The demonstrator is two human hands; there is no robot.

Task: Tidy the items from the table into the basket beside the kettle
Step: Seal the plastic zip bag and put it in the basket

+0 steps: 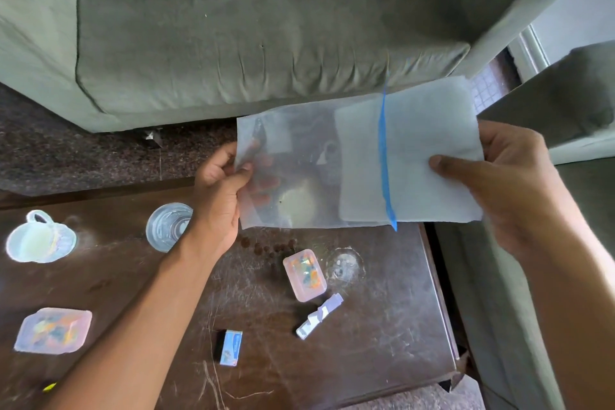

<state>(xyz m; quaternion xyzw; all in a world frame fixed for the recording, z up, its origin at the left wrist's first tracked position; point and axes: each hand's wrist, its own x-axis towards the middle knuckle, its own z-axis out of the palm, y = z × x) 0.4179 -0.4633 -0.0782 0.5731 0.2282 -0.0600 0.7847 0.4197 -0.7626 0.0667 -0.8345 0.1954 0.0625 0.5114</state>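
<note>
Above the far edge of the tabletop (382,316), in the single head view, both hands are holding a translucent plastic bag (299,173) stretched level between them. The left hand (219,190) is pinching the bag's left edge, thumb on top and fingers showing faintly through the film beneath. The right hand (509,183) is gripping the opposite end, thumb pressing down on a folded white sheet (426,156) that is lying inside or against the bag, near its blue strip (384,160).

The bag is looking light, limp and rather slippery, so it is likely to sag or slide unless held at the edges as now; pinching through the bag onto the white sheet should be keeping the contents from slipping out.

Below, other items are waiting on the tabletop: a small pitcher (40,238), a clear glass (168,226), two pink lidded boxes, one near the middle (304,275) and one at the left (53,331), a matchbox (229,347) and a crumpled wrapper (319,315). The glass and pitcher are probably fragile and want a firm grasp round the body. Neither basket nor kettle is showing in this view.
</note>
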